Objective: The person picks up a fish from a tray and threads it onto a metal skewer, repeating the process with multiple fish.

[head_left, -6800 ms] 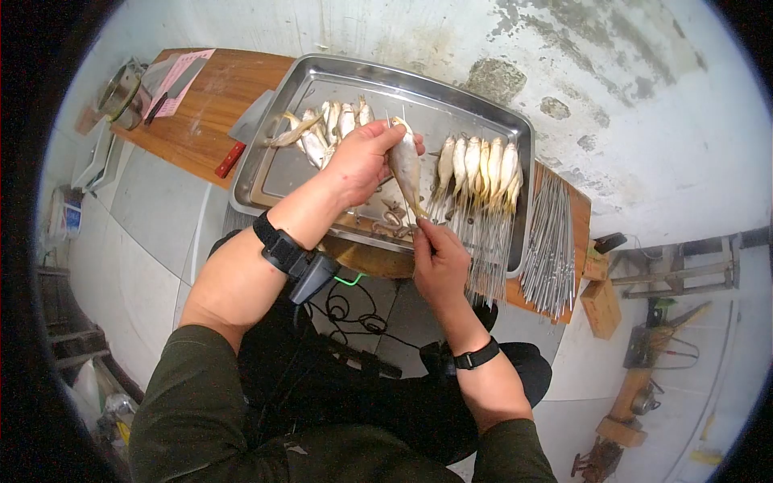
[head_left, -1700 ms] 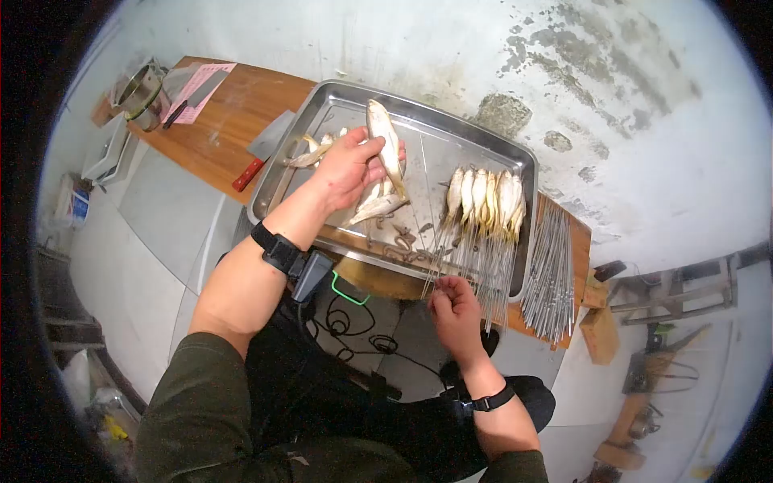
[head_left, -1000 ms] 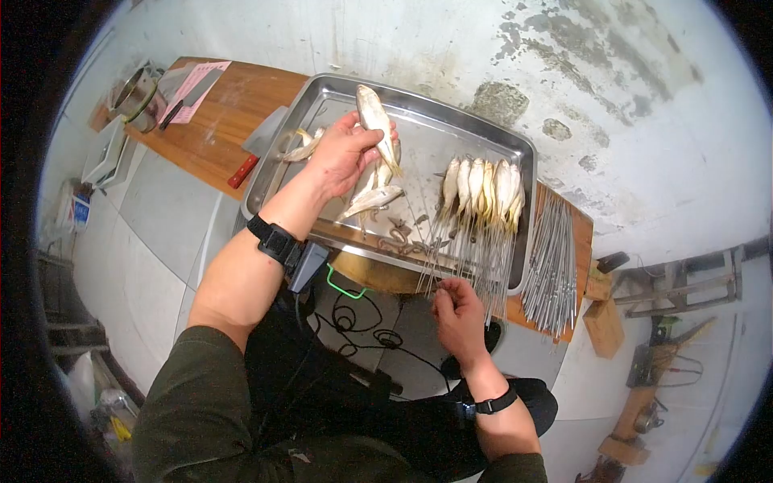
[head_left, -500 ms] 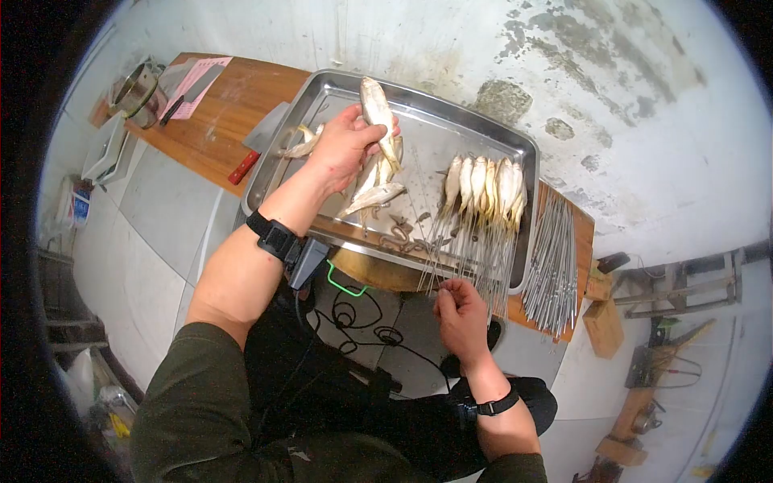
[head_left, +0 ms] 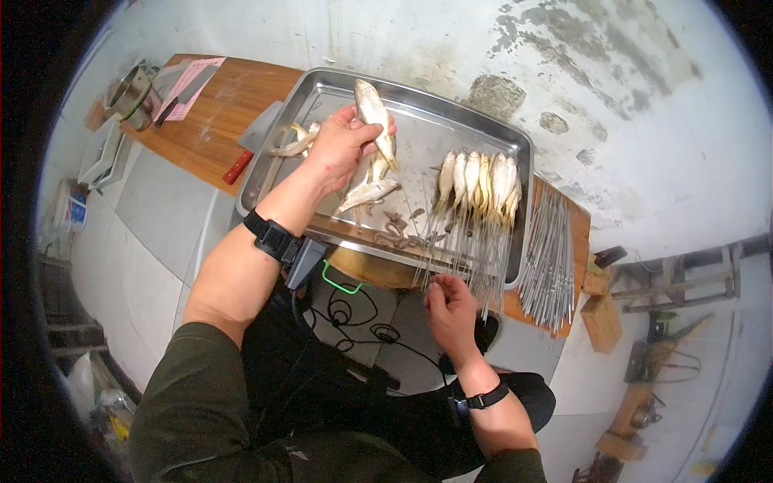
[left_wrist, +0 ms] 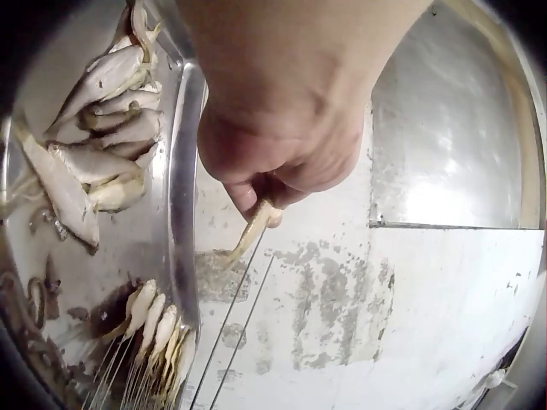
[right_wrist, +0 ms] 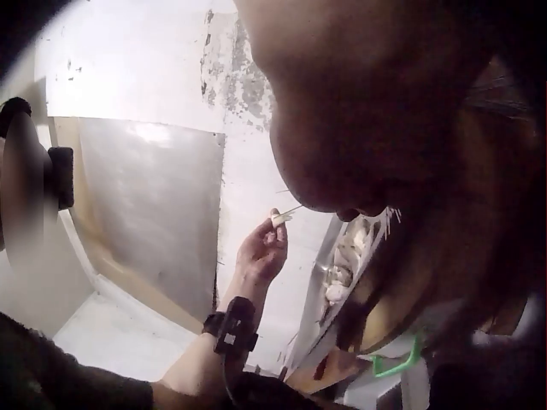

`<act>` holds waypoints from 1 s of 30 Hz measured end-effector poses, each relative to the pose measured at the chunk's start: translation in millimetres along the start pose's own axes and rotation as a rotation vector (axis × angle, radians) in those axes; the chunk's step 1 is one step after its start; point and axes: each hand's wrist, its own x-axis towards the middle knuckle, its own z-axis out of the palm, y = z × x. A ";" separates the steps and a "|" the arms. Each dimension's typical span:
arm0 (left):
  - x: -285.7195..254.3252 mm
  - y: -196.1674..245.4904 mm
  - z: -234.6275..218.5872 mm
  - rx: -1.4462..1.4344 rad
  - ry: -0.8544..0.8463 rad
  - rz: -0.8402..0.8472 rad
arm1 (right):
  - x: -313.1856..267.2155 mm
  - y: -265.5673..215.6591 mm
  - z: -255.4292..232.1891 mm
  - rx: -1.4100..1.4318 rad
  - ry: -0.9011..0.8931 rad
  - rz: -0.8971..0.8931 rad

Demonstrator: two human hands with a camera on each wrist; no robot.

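In the head view my left hand [head_left: 338, 153] grips a pale fish [head_left: 370, 105] above the left half of the metal tray [head_left: 427, 141], thumb across its side. Its yellowish tail [left_wrist: 249, 235] points down in the left wrist view, beside two thin metal skewers [left_wrist: 228, 319]. At the tray's near edge, my right hand [head_left: 453, 318] pinches the skewers' lower ends between thumb and curled fingers. Loose fish [head_left: 369, 195] lie under and beside the left hand. On the tray's right side, several skewered fish [head_left: 475, 181] lie in a row. The right hand looms dark in the right wrist view.
Right of the tray lies a bundle of bare skewers [head_left: 549, 258]. Left are a red-handled knife [head_left: 237, 167], a darker knife [head_left: 167, 110] and a metal pot [head_left: 133, 95]. A green handle [head_left: 338, 282] and black cable [head_left: 342, 322] show below.
Since the earliest frame, my left hand has moved left with a fish, and my right hand has dropped away from the fish's tail to below the tray edge. Both hands have barely moved lately.
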 end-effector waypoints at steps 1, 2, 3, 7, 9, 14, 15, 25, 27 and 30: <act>-0.4 0.3 0.3 -0.001 -0.001 -0.001 | 0.5 -1.2 0.5 -0.015 -0.009 0.008; -1.1 0.7 0.2 -0.006 -0.011 -0.014 | 0.7 -1.9 1.2 -0.030 -0.019 0.016; -1.7 1.2 0.3 -0.010 -0.020 -0.027 | 1.1 -0.8 2.2 -0.030 -0.019 0.017; -3.0 3.2 1.7 -0.014 0.008 -0.036 | 3.1 2.9 4.3 -0.015 -0.038 0.000; -3.2 3.1 0.6 -0.020 0.004 -0.031 | 3.8 3.7 6.1 -0.017 -0.043 0.010; -6.1 1.5 1.3 0.002 -0.012 -0.046 | 8.0 7.6 9.3 -0.045 -0.032 -0.060; -6.3 0.6 1.2 -0.011 -0.036 -0.048 | 8.5 6.7 10.3 -0.045 -0.031 -0.059; -3.2 -3.8 -4.2 -0.123 -0.040 -0.074 | 10.8 7.5 12.6 0.018 -0.048 0.007; -4.9 -2.5 -1.7 -0.073 -0.060 -0.106 | 11.6 6.5 11.5 -0.005 -0.045 0.002; -7.1 -3.3 1.4 -0.106 -0.062 -0.114 | 13.3 5.3 11.6 -0.046 -0.035 -0.007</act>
